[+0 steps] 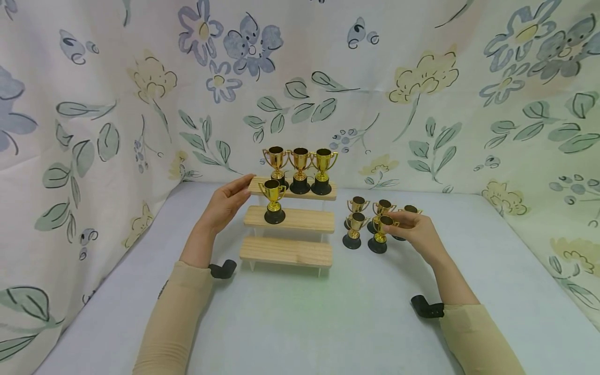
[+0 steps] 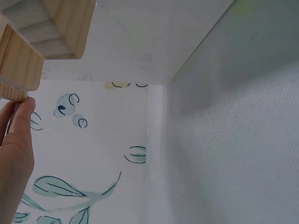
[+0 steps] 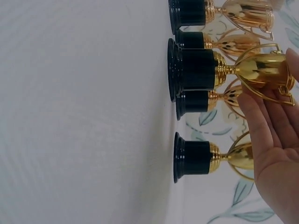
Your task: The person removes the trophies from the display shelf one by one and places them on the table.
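Observation:
My right hand pinches the cup of a small gold trophy with a black base, at the front right of a group. Whether its base touches the table I cannot tell. My left hand holds the left end of the top shelf of a three-tier wooden stand; in the left wrist view its fingers meet the shelf's end. Three trophies stand in a row on that top shelf. One gold trophy is upright on the left part of the middle shelf.
Bare wood shows along the bottom shelf. Several other trophies stand close together on the white table, right of the stand. A floral curtain hangs behind and at both sides.

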Demonstrator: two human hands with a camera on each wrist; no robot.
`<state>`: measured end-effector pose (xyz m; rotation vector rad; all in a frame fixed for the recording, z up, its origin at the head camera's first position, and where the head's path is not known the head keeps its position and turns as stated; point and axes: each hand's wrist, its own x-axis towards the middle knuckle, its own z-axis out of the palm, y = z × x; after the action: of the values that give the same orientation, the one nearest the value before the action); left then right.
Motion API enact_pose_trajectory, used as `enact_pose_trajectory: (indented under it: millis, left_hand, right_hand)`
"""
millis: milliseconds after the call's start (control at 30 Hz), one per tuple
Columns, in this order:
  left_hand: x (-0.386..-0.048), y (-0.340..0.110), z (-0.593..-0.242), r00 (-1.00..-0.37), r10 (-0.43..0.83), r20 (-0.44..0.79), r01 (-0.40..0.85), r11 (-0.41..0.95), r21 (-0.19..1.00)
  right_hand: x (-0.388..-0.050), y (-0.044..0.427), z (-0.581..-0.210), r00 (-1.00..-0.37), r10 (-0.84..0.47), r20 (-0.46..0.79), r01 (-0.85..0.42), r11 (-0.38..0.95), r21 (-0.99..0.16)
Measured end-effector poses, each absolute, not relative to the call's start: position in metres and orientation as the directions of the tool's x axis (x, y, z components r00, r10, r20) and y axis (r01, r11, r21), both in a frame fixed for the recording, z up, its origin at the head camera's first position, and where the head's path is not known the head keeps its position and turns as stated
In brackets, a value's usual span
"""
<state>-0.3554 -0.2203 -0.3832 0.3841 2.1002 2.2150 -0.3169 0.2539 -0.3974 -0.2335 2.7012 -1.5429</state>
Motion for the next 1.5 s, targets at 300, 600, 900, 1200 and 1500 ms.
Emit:
enact_pose_trajectory:
  millis: [300, 600, 900, 1200, 1500]
  left_hand:
    - [-0.355, -0.22, -0.382, -0.964, 0.224, 0.14, 0.125, -0.08, 0.989]
    - [-0.356, -0.22, -0.383, -0.966, 0.222, 0.136, 0.122, -0.076, 0.99]
    - [-0.355, -0.22, -0.383, -0.965, 0.219, 0.144, 0.133, -0.067, 0.989]
    - [-0.355, -0.22, -0.382, -0.964, 0.22, 0.149, 0.138, -0.065, 0.988]
    - [-0.354, -0.22, -0.381, -0.965, 0.223, 0.139, 0.127, -0.07, 0.989]
  right_hand:
    - [-0.321, 0.255, -0.403, -0.987, -0.146, 0.075, -0.139, 0.499, -0.855]
    - [-0.318, 0.254, -0.401, -0.986, -0.137, 0.096, -0.153, 0.506, -0.849]
    - [-0.319, 0.251, -0.398, -0.979, -0.095, 0.178, -0.202, 0.495, -0.845]
    - [-0.319, 0.245, -0.389, -0.96, -0.049, 0.275, -0.27, 0.412, -0.87]
    - [-0.318, 0.228, -0.374, -0.921, 0.017, 0.389, -0.365, 0.311, -0.878]
